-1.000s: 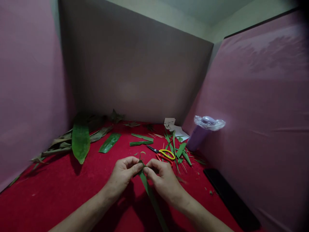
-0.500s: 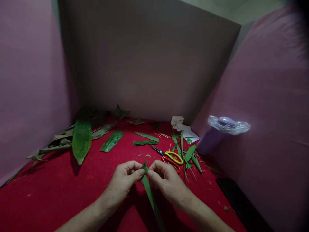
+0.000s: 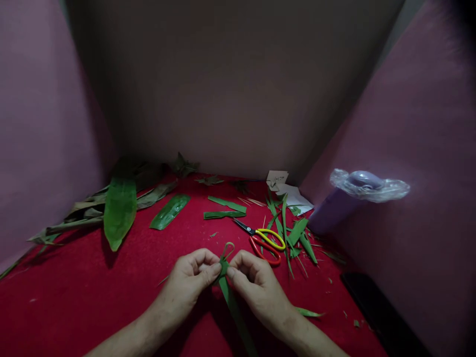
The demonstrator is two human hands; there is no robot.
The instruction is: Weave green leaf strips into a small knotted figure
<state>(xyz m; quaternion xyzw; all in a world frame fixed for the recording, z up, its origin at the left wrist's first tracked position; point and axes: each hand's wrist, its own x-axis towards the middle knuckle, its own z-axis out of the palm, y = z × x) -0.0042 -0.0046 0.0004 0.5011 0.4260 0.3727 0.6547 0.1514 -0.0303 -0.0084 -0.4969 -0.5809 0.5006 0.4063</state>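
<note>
Between my hands is a long green leaf strip (image 3: 233,307), folded at its upper part, with a thin loop standing out of the top and the long tail hanging down toward me. My left hand (image 3: 193,277) pinches the folded part from the left, thumb against the fingers. From the right, my right hand (image 3: 256,280) pinches the same fold between thumb and curled forefinger. Just beyond my right hand lie scissors (image 3: 260,238) with one yellow and one red handle, their blades slightly apart. What the fingertips cover of the fold is hidden.
Leaf scraps (image 3: 292,230) lie right of the scissors, before a purple bottle (image 3: 336,206) topped with clear plastic. A broad green leaf (image 3: 121,208) rests on dried leaves at left. Cut leaf pieces (image 3: 225,214) and a black flat object (image 3: 379,310) lie on the red cloth (image 3: 92,297).
The view has tilted and come slightly closer. Both hands keep their pinch on the leaf strip, and its fold and loop have turned a little. A leaf piece now shows beside my right forearm.
</note>
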